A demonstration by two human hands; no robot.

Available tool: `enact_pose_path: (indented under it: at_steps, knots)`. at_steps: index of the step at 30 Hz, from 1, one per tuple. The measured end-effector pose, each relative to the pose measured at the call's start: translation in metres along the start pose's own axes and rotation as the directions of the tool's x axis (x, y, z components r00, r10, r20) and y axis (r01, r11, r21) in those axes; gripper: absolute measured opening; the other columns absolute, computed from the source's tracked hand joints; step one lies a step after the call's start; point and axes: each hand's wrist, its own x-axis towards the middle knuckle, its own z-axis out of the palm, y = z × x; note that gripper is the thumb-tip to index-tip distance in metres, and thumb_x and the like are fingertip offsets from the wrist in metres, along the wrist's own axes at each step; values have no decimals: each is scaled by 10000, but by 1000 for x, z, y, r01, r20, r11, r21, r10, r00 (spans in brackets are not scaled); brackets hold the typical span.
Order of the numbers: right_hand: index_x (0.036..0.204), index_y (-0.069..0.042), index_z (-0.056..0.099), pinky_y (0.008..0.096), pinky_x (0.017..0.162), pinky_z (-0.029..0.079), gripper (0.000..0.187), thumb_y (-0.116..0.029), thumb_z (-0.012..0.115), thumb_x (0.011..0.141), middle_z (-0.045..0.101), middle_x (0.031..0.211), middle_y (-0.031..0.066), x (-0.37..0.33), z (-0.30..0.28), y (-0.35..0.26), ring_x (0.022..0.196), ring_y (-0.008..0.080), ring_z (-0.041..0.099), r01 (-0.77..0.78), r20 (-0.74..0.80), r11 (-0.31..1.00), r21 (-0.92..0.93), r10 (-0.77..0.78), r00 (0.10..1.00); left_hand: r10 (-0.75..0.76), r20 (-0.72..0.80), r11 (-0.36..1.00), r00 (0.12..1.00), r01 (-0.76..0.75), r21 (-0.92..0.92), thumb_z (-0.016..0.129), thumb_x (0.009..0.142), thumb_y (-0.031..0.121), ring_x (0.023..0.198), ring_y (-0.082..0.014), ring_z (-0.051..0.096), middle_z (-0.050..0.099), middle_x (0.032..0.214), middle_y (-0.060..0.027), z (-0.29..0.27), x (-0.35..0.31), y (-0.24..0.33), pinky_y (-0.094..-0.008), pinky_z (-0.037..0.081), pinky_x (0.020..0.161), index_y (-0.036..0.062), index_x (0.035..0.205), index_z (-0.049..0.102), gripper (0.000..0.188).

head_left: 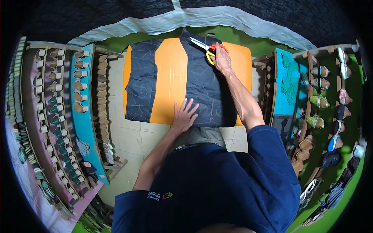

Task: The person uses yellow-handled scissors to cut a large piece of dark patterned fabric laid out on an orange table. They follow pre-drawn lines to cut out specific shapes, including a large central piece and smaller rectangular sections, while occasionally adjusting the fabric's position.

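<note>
From my remote feed, I'm seeing two bare hands working at an orange table. The right hand is closing around the handles of the scissors, which are showing red and yellow grips; the blades are pointing up-left over the far end of the larger dark cloth. I can't tell if the blades are biting into it. The left hand is lying open, palm down, fingers spreading over the cloth's near left edge, gripping nothing.

The larger cloth is covering the table's right part; a smaller dark cloth is lying on the left part, a strip of bare orange running between them. Both are carrying thin pale drawn lines.

Around it, I'm noting: rows of brown shoe shapes sitting on the left shelf by a teal board; green scraps lying on the right-hand side; a lime shoe sitting beyond them; a white sheet hanging behind the table.
</note>
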Motion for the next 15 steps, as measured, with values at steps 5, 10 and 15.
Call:
enact_pose_path:
  at_steps: [5, 10, 15]
  knots:
    - [1294, -55, 542, 473, 1055, 466, 516, -164, 774, 847, 593, 1362, 233, -81, -49, -20, 1260, 419, 566, -45, -82, 987, 156, 58, 995, -29, -34, 999, 999, 30, 29, 584, 987, 408, 1540, -349, 234, 301, 1664, -65, 1, 33, -18, -721, 141, 1174, 318, 1546, 436, 586]
    - [1316, -16, 547, 475, 1030, 459, 495, -139, 740, 876, 615, 1267, 241, -219, -69, -17, 1223, 434, 566, -232, -100, 945, 231, 260, 960, -84, 39, 991, 996, 80, 104, 559, 990, 447, 1563, -353, 158, 211, 1699, -55, -16, 79, -51, -711, 105, 1193, 366, 1577, 367, 623]
    - [1247, -3, 579, 451, 907, 503, 455, -189, 752, 870, 632, 1138, 211, -322, -67, -37, 1061, 404, 616, -427, -73, 855, 296, 466, 882, -180, 84, 979, 980, 170, 114, 552, 995, 435, 1570, -369, 116, 154, 1713, -62, -35, 115, -83, -715, 93, 1195, 366, 1591, 335, 638]
